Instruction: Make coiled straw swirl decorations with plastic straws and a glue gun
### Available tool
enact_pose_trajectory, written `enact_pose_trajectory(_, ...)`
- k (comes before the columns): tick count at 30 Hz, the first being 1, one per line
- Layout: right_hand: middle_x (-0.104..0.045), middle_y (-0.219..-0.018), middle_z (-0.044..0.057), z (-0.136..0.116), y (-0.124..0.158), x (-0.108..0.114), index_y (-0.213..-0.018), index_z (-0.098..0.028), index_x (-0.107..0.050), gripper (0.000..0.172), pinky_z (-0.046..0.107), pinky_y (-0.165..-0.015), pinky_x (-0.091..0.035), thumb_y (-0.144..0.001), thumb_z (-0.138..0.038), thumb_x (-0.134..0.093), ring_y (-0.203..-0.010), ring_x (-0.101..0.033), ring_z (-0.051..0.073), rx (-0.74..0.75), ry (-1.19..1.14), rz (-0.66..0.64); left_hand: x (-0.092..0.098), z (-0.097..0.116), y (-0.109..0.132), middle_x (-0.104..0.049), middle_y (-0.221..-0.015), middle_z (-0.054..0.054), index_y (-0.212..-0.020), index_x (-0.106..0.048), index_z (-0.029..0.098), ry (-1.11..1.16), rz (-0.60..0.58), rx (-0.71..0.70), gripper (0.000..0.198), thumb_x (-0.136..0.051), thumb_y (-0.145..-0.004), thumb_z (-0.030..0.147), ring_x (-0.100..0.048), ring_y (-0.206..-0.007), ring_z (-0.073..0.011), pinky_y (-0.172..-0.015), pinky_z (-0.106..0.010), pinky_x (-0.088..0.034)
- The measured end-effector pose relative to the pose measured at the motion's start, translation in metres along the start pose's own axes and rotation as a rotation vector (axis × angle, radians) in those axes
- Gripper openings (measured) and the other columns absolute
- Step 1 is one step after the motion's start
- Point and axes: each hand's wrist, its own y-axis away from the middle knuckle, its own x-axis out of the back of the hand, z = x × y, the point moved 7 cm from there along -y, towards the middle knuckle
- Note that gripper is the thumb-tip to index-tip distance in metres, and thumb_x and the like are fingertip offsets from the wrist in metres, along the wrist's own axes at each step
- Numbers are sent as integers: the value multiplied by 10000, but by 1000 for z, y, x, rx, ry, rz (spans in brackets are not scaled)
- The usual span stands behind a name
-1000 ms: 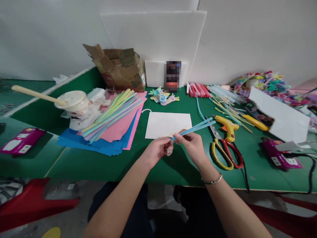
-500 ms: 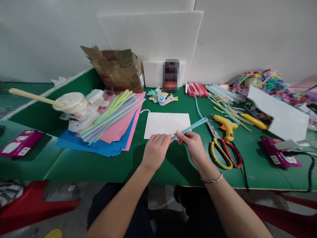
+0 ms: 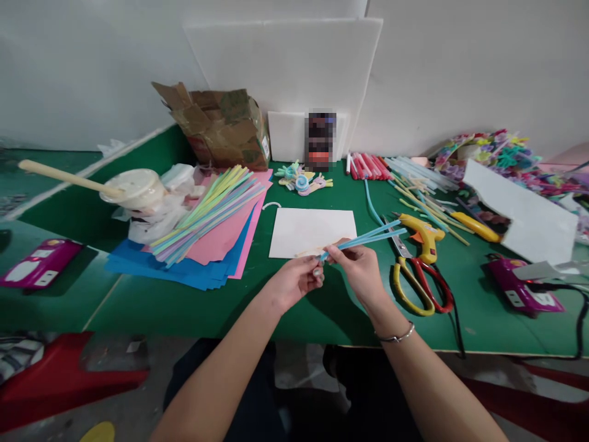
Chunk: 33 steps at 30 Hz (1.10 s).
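A few light-blue pipe cleaners (image 3: 375,234) fan out to the right from between my two hands, over the table's near middle. My right hand (image 3: 358,270) pinches them near their left ends. Close against it, my left hand (image 3: 297,279) has its fingertips closed on those ends, its other fingers curled. A pale orange strand (image 3: 307,252) pokes out past the fingers; its far end is hidden. Just behind the hands lies a white sheet (image 3: 310,228). To the right are scissors (image 3: 405,252) with one yellow and one red handle, and a yellow glue gun (image 3: 423,236).
Pipe cleaners (image 3: 207,215) lie on coloured sheets at left, beside a white tub (image 3: 135,187) with a stick. A cardboard box (image 3: 225,132), a pixelated phone-like object (image 3: 321,141) and red-pink bundles (image 3: 368,166) stand behind. Purple power strips (image 3: 522,285) flank both sides.
My left hand has turned over and its fingers now curl inward at the ends. The blue pipe cleaners have spread apart, with their free ends farther right over the glue gun.
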Motion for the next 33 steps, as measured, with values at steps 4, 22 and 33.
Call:
enact_pose_trajectory(4,-615,-583,10,-1,0,-3,-536,-182,-614,250,271,-577,-437,-700,-362,-672,-578,-568,139,19,52,-43,-2,-6,3,-356,-496,59,-694,-539,120,98,-39,132,120,-502,-808,125,-358,-421,-42,-469,-175,-345)
enact_pose_trajectory(22,-541,-470,-21,25,1,5,-478,-173,-565,337,261,-518,-349,-564,-431,-765,-478,-453,94,-302,-196,99,-45,30,49,-676,-759,-34,-899,-572,138,-1929,415,-1422,83,-494,-886,165,-621,-721,-165,-695,-286,-425)
enact_pose_trajectory(33,-566,-493,-9,25,1,3,-508,-172,-611,322,269,-546,-338,-568,-454,-754,-508,-439,100,-298,-162,39,-15,37,19,-568,-638,1,-686,-495,188,-1222,192,-713,253,-380,-909,224,-555,-630,-146,-642,-277,-414)
